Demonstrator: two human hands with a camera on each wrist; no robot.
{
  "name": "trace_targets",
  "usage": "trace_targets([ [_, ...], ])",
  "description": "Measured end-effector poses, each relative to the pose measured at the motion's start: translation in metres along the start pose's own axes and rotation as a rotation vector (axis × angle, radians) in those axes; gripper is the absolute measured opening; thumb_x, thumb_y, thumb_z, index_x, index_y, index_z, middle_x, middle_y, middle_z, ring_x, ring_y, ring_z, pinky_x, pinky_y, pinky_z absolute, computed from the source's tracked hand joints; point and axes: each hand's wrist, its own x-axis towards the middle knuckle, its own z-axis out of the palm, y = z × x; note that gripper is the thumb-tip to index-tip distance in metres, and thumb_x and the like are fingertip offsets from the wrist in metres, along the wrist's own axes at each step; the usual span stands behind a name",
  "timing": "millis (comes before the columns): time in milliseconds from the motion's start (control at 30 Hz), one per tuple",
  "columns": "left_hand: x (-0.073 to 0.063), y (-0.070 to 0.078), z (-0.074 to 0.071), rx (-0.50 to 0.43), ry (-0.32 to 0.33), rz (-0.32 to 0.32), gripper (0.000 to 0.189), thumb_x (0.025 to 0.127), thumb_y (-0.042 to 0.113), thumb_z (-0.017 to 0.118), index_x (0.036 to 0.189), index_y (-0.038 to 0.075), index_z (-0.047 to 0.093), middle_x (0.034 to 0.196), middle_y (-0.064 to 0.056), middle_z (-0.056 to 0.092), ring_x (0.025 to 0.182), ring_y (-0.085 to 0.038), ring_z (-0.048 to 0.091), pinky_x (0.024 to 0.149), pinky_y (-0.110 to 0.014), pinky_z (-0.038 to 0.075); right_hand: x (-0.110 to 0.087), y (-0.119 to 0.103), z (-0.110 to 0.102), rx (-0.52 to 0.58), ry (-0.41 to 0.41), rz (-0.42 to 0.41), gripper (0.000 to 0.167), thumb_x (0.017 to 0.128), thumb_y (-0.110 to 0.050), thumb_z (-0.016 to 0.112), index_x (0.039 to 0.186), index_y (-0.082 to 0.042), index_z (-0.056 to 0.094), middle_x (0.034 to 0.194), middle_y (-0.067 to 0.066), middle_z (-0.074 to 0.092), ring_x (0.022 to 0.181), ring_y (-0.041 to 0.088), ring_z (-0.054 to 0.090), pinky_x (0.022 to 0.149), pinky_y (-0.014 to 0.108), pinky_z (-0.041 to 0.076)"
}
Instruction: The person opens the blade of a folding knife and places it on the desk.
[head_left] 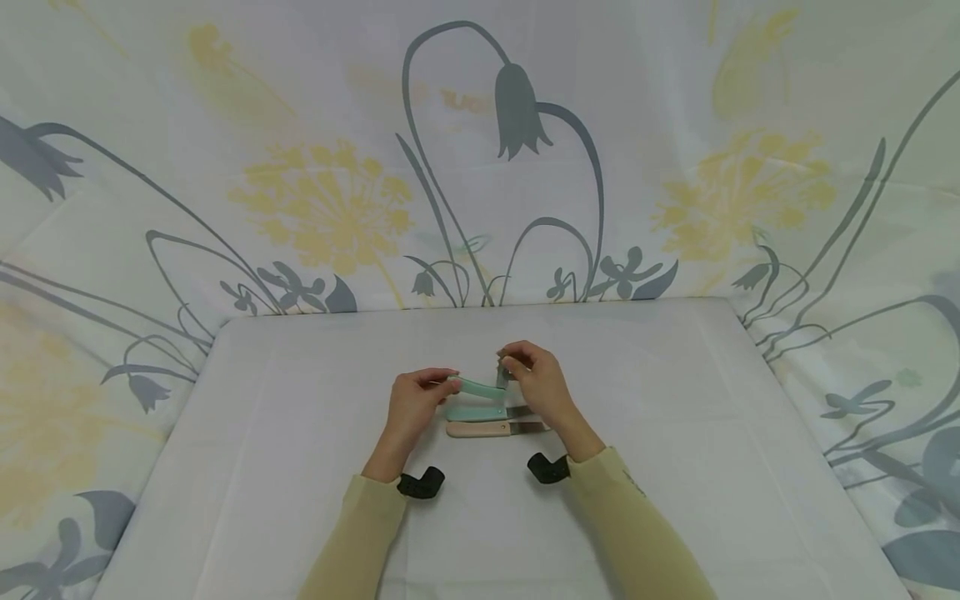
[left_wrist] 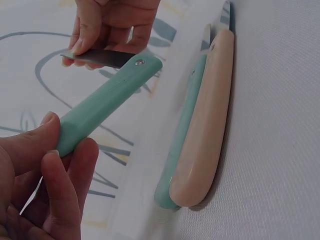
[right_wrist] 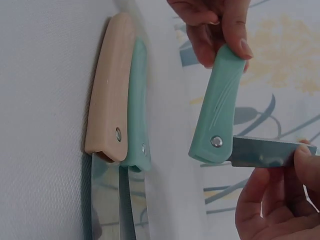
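Observation:
A green-handled folding knife point(head_left: 480, 388) is held above the table between both hands. My left hand point(head_left: 417, 404) pinches the end of its handle point(left_wrist: 100, 102). The fingers and thumb of my right hand point(head_left: 543, 385) pinch the blade point(right_wrist: 265, 152), which stands roughly at a right angle to the handle. A round metal rivet point(right_wrist: 216, 141) shows at the pivot. On the table just nearer the body lie a second green folding knife point(head_left: 477, 413) and a beige folding knife point(head_left: 478, 429), side by side, blades out and pointing right.
The table point(head_left: 300, 500) wears a white cover. Behind and beside it hangs a curtain point(head_left: 465, 192) with grey and yellow flowers. A black strap device sits on each wrist, one at the left point(head_left: 422, 482) and one at the right point(head_left: 548, 468).

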Motion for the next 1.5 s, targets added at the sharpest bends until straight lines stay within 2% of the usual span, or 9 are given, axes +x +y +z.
trace_targets([
  [133, -0.001, 0.0, -0.002, -0.017, 0.014, 0.0, 0.02, 0.087, 0.012, 0.078, 0.105, 0.004, 0.078, 0.087, -0.006, 0.075, 0.084, -0.024, 0.071, 0.069, -0.027, 0.053, 0.002, 0.008, -0.002, 0.049, 0.01, 0.037, 0.014, 0.1, -0.002, 0.058, 0.111, 0.005, 0.063, 0.111, 0.017, 0.064, 0.101, 0.029, 0.063, 0.082, 0.03, 0.056],
  [467, 0.001, -0.005, -0.007, -0.059, 0.039, -0.013, 0.025, 0.087, 0.013, 0.078, 0.109, 0.0, 0.075, 0.095, -0.006, 0.074, 0.087, -0.026, 0.071, 0.069, -0.024, 0.053, -0.002, 0.014, -0.009, 0.28, 0.023, 0.132, 0.017, 0.102, 0.003, 0.05, 0.116, 0.012, 0.054, 0.112, 0.018, 0.055, 0.098, 0.021, 0.06, 0.085, 0.032, 0.055],
  [667, 0.001, -0.007, -0.01, -0.063, 0.003, -0.044, 0.024, 0.088, 0.016, 0.077, 0.11, 0.004, 0.075, 0.099, -0.006, 0.073, 0.091, -0.025, 0.071, 0.072, -0.027, 0.052, -0.005, 0.016, -0.012, 0.415, 0.075, 0.193, 0.022, 0.103, 0.004, 0.047, 0.121, 0.016, 0.049, 0.113, 0.018, 0.052, 0.099, 0.018, 0.063, 0.086, 0.033, 0.055],
  [900, 0.003, -0.011, -0.011, -0.008, -0.032, -0.037, 0.02, 0.089, 0.02, 0.078, 0.105, 0.009, 0.076, 0.098, -0.006, 0.071, 0.09, -0.021, 0.072, 0.072, -0.028, 0.052, -0.007, 0.019, -0.011, 0.527, 0.158, 0.224, 0.022, 0.104, 0.001, 0.047, 0.12, 0.016, 0.048, 0.108, 0.014, 0.053, 0.094, 0.015, 0.063, 0.084, 0.032, 0.055],
  [1000, 0.002, -0.012, -0.011, 0.049, -0.033, -0.027, 0.019, 0.088, 0.019, 0.078, 0.104, 0.008, 0.076, 0.098, -0.006, 0.071, 0.087, -0.02, 0.069, 0.071, -0.028, 0.052, -0.008, 0.019, -0.01, 0.56, 0.191, 0.224, 0.02, 0.104, 0.001, 0.047, 0.118, 0.014, 0.049, 0.104, 0.012, 0.053, 0.093, 0.016, 0.062, 0.083, 0.031, 0.056],
  [1100, 0.002, -0.012, -0.012, 0.12, -0.032, -0.021, 0.019, 0.087, 0.017, 0.079, 0.103, 0.007, 0.076, 0.097, -0.004, 0.071, 0.088, -0.018, 0.065, 0.076, -0.03, 0.051, -0.008, 0.017, -0.01, 0.585, 0.212, 0.218, 0.014, 0.104, 0.002, 0.047, 0.113, 0.011, 0.05, 0.102, 0.011, 0.053, 0.092, 0.016, 0.06, 0.082, 0.032, 0.056],
  [1267, 0.001, -0.01, -0.013, 0.196, -0.038, -0.023, 0.021, 0.086, 0.016, 0.08, 0.103, 0.005, 0.076, 0.096, -0.004, 0.072, 0.095, -0.021, 0.065, 0.087, -0.038, 0.05, -0.009, 0.017, -0.01, 0.623, 0.218, 0.211, 0.01, 0.104, 0.003, 0.046, 0.11, 0.008, 0.05, 0.1, 0.01, 0.052, 0.091, 0.017, 0.059, 0.083, 0.034, 0.056],
  [1500, 0.0, -0.01, -0.012, 0.259, -0.06, -0.032, 0.02, 0.085, 0.016, 0.079, 0.102, 0.005, 0.076, 0.096, -0.004, 0.072, 0.094, -0.022, 0.066, 0.09, -0.043, 0.049, -0.009, 0.017, -0.009, 0.639, 0.223, 0.196, 0.011, 0.104, 0.001, 0.046, 0.111, 0.009, 0.049, 0.099, 0.011, 0.052, 0.09, 0.017, 0.059, 0.083, 0.033, 0.056],
])
